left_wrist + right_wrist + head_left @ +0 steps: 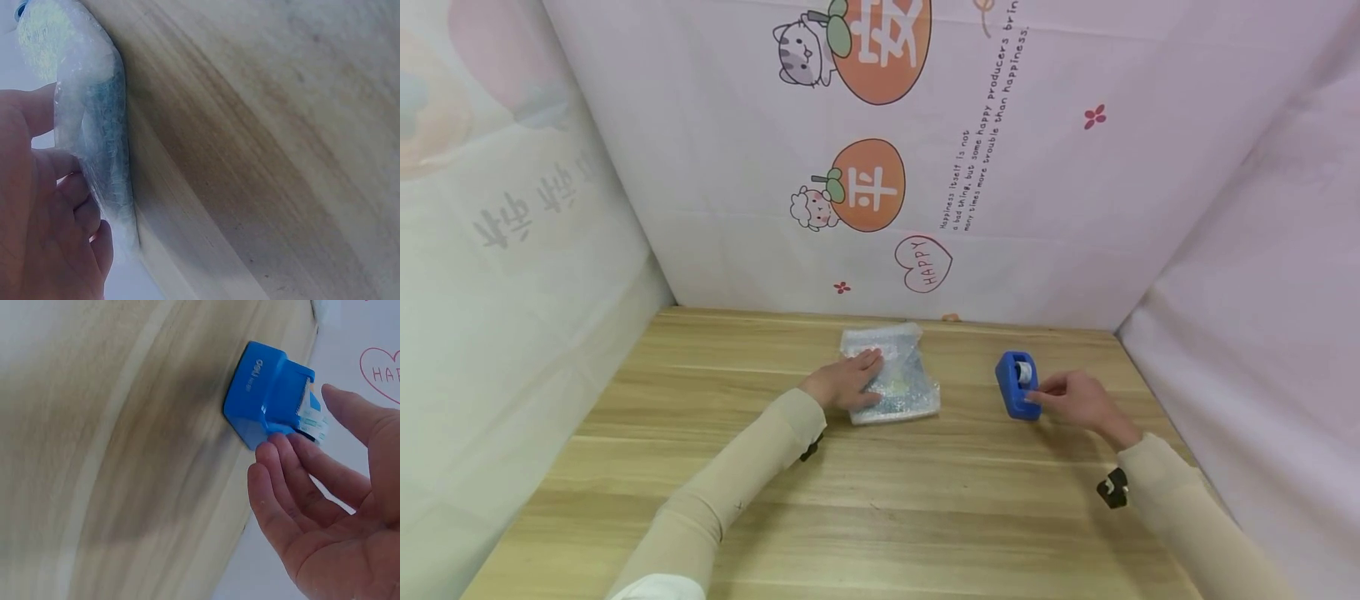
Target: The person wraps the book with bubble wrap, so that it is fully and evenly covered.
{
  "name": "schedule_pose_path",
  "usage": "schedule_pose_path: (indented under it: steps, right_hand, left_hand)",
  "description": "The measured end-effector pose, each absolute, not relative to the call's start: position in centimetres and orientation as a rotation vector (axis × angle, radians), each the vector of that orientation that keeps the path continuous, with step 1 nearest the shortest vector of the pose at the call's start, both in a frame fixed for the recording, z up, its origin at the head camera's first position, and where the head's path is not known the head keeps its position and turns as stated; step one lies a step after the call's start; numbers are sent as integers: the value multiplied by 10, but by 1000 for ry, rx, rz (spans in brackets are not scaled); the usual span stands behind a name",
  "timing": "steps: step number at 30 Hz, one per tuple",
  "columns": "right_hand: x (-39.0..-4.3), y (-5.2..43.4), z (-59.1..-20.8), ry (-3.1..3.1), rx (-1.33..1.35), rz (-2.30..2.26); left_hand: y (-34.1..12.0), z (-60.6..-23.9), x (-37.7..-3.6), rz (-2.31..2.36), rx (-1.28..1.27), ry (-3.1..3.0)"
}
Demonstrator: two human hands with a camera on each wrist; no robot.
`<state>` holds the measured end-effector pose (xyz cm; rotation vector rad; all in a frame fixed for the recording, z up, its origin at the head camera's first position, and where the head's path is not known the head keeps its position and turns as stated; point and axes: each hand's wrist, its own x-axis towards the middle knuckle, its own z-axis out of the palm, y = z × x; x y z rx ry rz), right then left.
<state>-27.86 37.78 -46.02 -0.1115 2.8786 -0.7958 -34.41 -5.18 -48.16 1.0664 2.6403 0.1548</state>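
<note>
A flat package in clear bubble wrap (904, 375) lies on the wooden table. My left hand (844, 385) rests on its left side with fingers spread. In the left wrist view, thumb and fingers lie along the wrap (103, 119), and the fingertips are partly hidden. To the right stands a blue tape dispenser (1015, 403) with a roll of tape (1024, 372) in it. My right hand (1078, 400) is at the dispenser's right side. The right wrist view shows its thumb and index finger apart, on either side of the tape end (312, 422) by the cutter.
The wooden table (880, 500) meets a printed cloth wall (1037, 208) just behind the package and dispenser. White cloth also hangs on the left (512, 317) and right (1247, 333). Each sleeve has a dark strap piece at the wrist.
</note>
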Motion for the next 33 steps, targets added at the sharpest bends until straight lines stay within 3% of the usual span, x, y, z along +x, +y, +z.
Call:
schedule_pose_path:
  steps: [33]
  right_hand:
    - [-289,364,-441,2626,54,-846]
  left_hand:
    - [-51,-483,-345,145,1053,2646]
